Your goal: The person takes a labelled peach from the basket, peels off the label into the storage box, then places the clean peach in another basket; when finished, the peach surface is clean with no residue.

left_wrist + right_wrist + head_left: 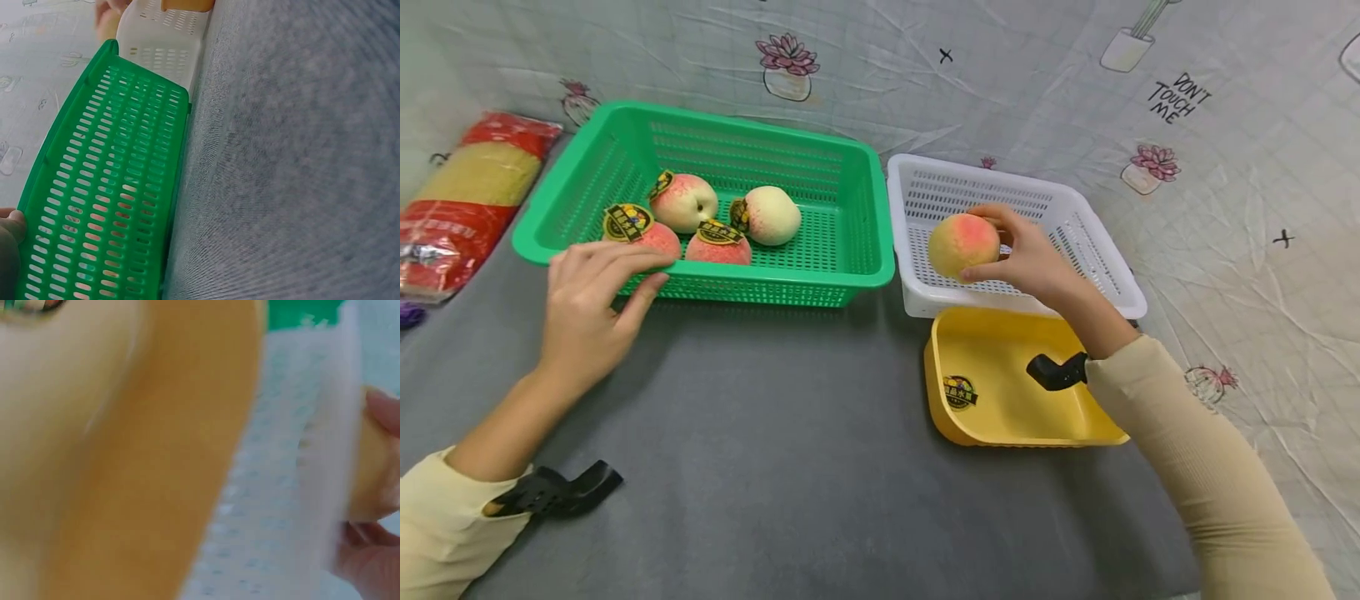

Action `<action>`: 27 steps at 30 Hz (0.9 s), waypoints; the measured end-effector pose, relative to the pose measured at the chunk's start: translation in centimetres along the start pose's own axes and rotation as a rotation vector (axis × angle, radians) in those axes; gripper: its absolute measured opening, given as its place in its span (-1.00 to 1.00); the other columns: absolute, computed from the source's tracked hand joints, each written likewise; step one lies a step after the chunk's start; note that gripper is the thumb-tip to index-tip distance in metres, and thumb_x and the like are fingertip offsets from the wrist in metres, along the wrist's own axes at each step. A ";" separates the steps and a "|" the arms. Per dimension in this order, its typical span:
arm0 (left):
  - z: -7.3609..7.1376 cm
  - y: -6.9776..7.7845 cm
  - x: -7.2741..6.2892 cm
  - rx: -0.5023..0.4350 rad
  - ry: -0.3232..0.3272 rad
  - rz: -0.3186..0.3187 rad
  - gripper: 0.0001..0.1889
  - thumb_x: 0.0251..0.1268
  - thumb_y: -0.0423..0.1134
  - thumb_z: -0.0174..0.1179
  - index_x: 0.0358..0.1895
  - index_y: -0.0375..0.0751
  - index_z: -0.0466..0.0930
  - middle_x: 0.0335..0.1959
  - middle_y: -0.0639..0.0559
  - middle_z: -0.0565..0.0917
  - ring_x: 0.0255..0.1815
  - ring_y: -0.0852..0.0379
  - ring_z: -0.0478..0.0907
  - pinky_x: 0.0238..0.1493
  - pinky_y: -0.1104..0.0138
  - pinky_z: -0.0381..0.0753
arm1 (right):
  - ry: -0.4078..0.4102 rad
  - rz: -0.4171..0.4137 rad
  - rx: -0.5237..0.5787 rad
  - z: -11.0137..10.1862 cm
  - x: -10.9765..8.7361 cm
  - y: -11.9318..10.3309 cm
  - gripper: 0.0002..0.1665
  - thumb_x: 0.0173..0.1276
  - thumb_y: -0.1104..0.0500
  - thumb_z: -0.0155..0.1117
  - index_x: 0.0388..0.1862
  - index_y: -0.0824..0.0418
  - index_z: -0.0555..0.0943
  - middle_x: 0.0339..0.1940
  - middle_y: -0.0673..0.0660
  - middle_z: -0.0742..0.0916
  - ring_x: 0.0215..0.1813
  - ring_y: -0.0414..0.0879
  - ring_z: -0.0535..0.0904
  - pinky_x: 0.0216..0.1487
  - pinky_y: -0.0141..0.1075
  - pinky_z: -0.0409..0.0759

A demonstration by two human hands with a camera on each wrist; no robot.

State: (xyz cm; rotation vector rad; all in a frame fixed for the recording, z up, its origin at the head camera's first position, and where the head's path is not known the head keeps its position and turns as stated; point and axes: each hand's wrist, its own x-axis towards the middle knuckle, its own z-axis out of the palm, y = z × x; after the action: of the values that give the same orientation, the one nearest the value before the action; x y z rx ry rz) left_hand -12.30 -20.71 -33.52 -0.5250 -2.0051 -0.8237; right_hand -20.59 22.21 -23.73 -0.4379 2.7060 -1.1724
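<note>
My right hand [1030, 254] grips a yellow peach [958, 246] with a pink blush, thumb at the near side and fingers behind. It holds the peach over the white basket [917, 292]; in the right wrist view the basket wall partly hides this peach [375, 469]. At the left, my left hand [587, 304] holds the near rim of the green basket [760, 279], fingers over the edge and thumb outside. Beside those fingers lies a pink peach [658, 239] with a black-and-gold label. Three more peaches lie in the green basket, including a pale one [775, 215].
In front of the white basket stands a yellow bin [1000, 392] with a round label inside. A red-and-yellow package [482, 183] lies left of the green basket. Grey cloth [790, 458] covers the table, and a patterned sheet [880, 75] hangs behind.
</note>
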 end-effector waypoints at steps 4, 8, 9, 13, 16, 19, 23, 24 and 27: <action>0.1 -0.1 0.0 0.005 -0.006 0.008 -0.47 0.40 0.11 0.01 -0.20 -0.38 0.67 -0.21 -0.25 0.67 -0.12 -0.30 0.44 -0.02 0.21 0.14 | -0.064 0.051 -0.025 0.6 1.7 2.1 -0.08 0.01 0.19 0.56 0.35 0.09 0.32 0.22 0.09 0.47 0.13 0.03 0.40 0.10 -0.12 0.40; 0.1 -0.3 -0.2 0.007 -0.007 0.008 -0.48 0.40 0.11 0.02 -0.19 -0.36 0.68 -0.20 -0.23 0.67 -0.10 -0.28 0.44 0.00 0.23 0.13 | -0.140 0.028 -0.088 1.2 3.0 3.2 -0.13 0.03 0.19 0.54 0.33 0.09 0.35 0.17 0.10 0.51 0.10 0.03 0.41 0.11 -0.11 0.39; 0.1 -0.4 -0.2 0.006 -0.005 0.007 -0.48 0.39 0.11 0.02 -0.19 -0.36 0.68 -0.20 -0.23 0.67 -0.10 -0.28 0.44 0.01 0.23 0.13 | -0.156 0.015 -0.099 1.3 3.2 3.4 -0.15 0.05 0.20 0.52 0.33 0.10 0.35 0.17 0.10 0.52 0.10 0.03 0.41 0.12 -0.10 0.38; 0.1 -0.4 -0.2 0.009 -0.005 0.007 -0.48 0.40 0.11 0.02 -0.19 -0.36 0.68 -0.19 -0.23 0.67 -0.10 -0.28 0.43 0.01 0.24 0.12 | -0.214 -0.006 -0.162 1.6 3.9 3.6 -0.18 0.10 0.16 0.49 0.33 0.12 0.35 0.21 0.10 0.50 0.14 0.03 0.39 0.18 -0.07 0.35; 0.0 -0.5 -0.3 0.014 -0.010 0.008 -0.49 0.40 0.10 0.02 -0.19 -0.36 0.67 -0.19 -0.23 0.67 -0.10 -0.28 0.43 -0.01 0.22 0.13 | -0.256 0.020 -0.241 1.9 4.1 3.5 -0.18 0.13 0.12 0.46 0.35 0.09 0.32 0.24 0.12 0.48 0.14 0.06 0.38 0.18 -0.05 0.34; 0.0 -0.5 -0.3 0.016 -0.007 0.009 -0.49 0.40 0.10 0.02 -0.19 -0.36 0.67 -0.19 -0.23 0.67 -0.10 -0.28 0.43 -0.01 0.22 0.13 | -0.279 0.041 -0.298 2.3 4.4 3.3 -0.18 0.13 0.10 0.45 0.36 0.10 0.32 0.21 0.15 0.49 0.08 0.08 0.39 0.13 -0.05 0.37; 0.0 -0.5 -0.3 0.012 0.003 0.006 -0.48 0.40 0.10 0.02 -0.20 -0.36 0.67 -0.20 -0.23 0.67 -0.10 -0.28 0.43 -0.01 0.23 0.12 | -0.279 0.015 -0.335 2.7 4.5 3.1 -0.21 0.15 0.17 0.43 0.33 0.22 0.30 0.17 0.24 0.50 0.04 0.12 0.39 0.11 -0.03 0.37; 0.0 -0.5 -0.3 0.011 0.003 0.006 -0.49 0.40 0.10 0.02 -0.20 -0.36 0.67 -0.20 -0.23 0.67 -0.11 -0.28 0.43 -0.01 0.23 0.12 | -0.285 0.012 -0.342 2.7 4.5 3.0 -0.20 0.16 0.18 0.42 0.34 0.25 0.28 0.17 0.26 0.49 0.04 0.13 0.39 0.12 -0.02 0.36; 0.1 -0.5 -0.4 0.010 -0.001 0.009 -0.49 0.40 0.10 0.02 -0.19 -0.35 0.67 -0.20 -0.22 0.67 -0.11 -0.29 0.43 -0.03 0.21 0.13 | -0.317 0.028 -0.340 2.4 4.4 2.8 -0.17 0.20 0.20 0.38 0.38 0.29 0.20 0.23 0.32 0.44 0.10 0.16 0.37 0.16 0.00 0.33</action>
State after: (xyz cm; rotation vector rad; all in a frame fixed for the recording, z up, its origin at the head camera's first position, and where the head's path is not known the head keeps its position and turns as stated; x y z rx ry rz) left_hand -12.43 -21.00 -34.00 -0.5287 -2.0051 -0.8072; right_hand -24.68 20.90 -27.52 -0.5730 2.6146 -0.5727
